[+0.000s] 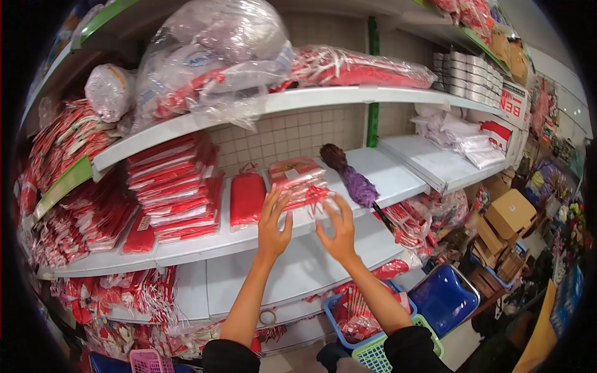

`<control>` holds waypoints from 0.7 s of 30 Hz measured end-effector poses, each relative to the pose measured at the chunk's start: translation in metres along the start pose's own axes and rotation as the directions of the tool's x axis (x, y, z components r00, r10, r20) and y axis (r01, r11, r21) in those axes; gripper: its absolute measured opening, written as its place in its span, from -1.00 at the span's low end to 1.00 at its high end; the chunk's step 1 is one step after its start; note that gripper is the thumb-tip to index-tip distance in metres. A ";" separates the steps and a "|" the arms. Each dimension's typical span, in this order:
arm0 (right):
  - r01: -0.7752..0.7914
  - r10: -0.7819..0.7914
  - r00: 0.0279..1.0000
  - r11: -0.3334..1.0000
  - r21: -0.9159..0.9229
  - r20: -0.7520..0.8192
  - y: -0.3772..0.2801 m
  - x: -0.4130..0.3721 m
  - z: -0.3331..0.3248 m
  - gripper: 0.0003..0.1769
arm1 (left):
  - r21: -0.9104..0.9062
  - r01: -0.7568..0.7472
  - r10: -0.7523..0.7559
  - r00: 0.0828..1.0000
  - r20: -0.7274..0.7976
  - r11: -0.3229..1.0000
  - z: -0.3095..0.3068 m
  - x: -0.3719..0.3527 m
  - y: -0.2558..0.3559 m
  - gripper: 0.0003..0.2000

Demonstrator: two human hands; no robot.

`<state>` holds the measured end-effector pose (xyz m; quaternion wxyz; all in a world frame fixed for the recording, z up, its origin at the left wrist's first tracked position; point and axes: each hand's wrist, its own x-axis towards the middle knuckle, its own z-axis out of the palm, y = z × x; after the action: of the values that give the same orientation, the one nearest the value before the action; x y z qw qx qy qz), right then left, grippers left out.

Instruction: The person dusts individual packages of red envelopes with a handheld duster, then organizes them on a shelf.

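Note:
Both my hands are raised to the middle shelf [398,180]. My left hand [274,225] has its fingers spread and touches the left edge of a clear-wrapped stack of red packets [300,183]. My right hand [337,231] is open too, its fingertips at the stack's lower right corner. Neither hand has closed on the stack. A red flat bag [247,198] stands just left of the stack. A purple folded umbrella [352,178] lies on the shelf just right of it.
Tall piles of red packets [174,186] fill the shelf at left. Plastic-wrapped red goods [354,67] lie on the upper shelf. Blue [444,298] and green [373,354] baskets stand on the floor below. Cardboard boxes [510,214] are stacked at right.

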<state>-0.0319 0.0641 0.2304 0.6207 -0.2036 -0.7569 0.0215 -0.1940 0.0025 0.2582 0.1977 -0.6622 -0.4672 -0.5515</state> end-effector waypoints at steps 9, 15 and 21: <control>-0.334 0.365 0.924 0.916 -0.222 0.114 0.032 -0.181 -0.063 -0.61 | -0.281 0.137 -0.040 0.944 0.327 0.950 0.091 -0.151 0.059 -0.60; -0.659 0.773 0.623 0.600 -0.453 0.118 0.088 -0.327 -0.102 -0.48 | -0.309 0.417 -0.032 0.637 0.771 0.855 0.165 -0.244 0.069 -0.47; -0.822 0.940 0.327 0.332 -0.464 0.093 0.097 -0.437 -0.138 -0.44 | -0.283 0.427 0.115 0.379 0.918 0.859 0.226 -0.355 0.064 -0.36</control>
<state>0.1899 -0.0232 -0.1722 0.3153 -0.6818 -0.6033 0.2681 -0.0014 0.0046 -0.1211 -0.3173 -0.8302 -0.4080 -0.2089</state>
